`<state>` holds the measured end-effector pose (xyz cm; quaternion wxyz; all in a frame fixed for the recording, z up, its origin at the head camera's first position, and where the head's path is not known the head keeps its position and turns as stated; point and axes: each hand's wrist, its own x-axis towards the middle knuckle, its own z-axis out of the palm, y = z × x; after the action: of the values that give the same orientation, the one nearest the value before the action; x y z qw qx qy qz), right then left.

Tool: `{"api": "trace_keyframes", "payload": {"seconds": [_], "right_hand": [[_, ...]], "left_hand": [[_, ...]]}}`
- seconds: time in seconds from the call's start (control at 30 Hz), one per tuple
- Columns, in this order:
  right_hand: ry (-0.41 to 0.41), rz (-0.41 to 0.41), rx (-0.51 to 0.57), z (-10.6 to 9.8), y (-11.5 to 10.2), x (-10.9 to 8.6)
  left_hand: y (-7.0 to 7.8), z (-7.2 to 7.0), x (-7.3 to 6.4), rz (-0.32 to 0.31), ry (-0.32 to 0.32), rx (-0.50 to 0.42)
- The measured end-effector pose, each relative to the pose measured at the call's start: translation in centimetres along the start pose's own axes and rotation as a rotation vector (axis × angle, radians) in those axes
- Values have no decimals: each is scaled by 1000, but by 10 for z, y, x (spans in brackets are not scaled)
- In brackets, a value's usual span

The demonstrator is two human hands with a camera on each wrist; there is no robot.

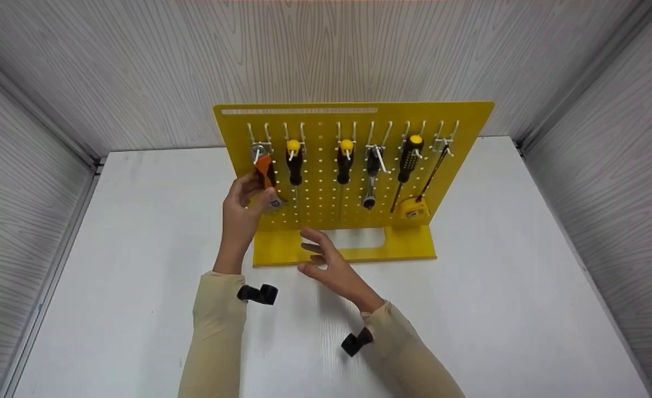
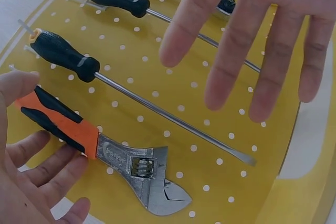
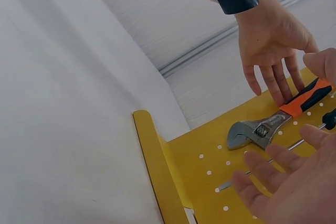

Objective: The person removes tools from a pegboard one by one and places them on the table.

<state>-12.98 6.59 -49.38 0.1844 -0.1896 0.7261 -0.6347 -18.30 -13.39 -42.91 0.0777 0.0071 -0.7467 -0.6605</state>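
An adjustable wrench (image 1: 265, 170) with an orange and black handle hangs at the left end of a yellow pegboard (image 1: 320, 193), its jaw downward. My left hand (image 1: 240, 207) is at the wrench; its extended fingers (image 2: 60, 174) lie along the handle's outer edge, and the thumb stands in front of the handle. Low before the board, my right hand (image 1: 334, 268) holds nothing, its fingers spread and slightly bent. Beside the wrench hangs a flathead screwdriver (image 2: 63, 53) with a black handle, seen past the right hand's fingers in the right wrist view.
Farther right on hooks hang a second screwdriver (image 1: 344, 166), a ratchet wrench (image 1: 370, 185), a larger screwdriver (image 1: 408, 160) and a yellow tape measure (image 1: 414, 209) on a dark strap. The board's yellow base (image 1: 281, 249) stands on a white table (image 1: 497, 276) between pale wood-grain walls.
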Motion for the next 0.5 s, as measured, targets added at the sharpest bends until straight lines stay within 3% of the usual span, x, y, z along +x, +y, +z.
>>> {"api": "trace_keyframes", "payload": {"seconds": [0.23,0.5], "right_hand": [[6,35,46,0,1,10],[13,39,42,-4,1,21]], "left_hand": [[0,-5,5,-43,-17,-4],[3,-5,11,-74,-27,94]]}}
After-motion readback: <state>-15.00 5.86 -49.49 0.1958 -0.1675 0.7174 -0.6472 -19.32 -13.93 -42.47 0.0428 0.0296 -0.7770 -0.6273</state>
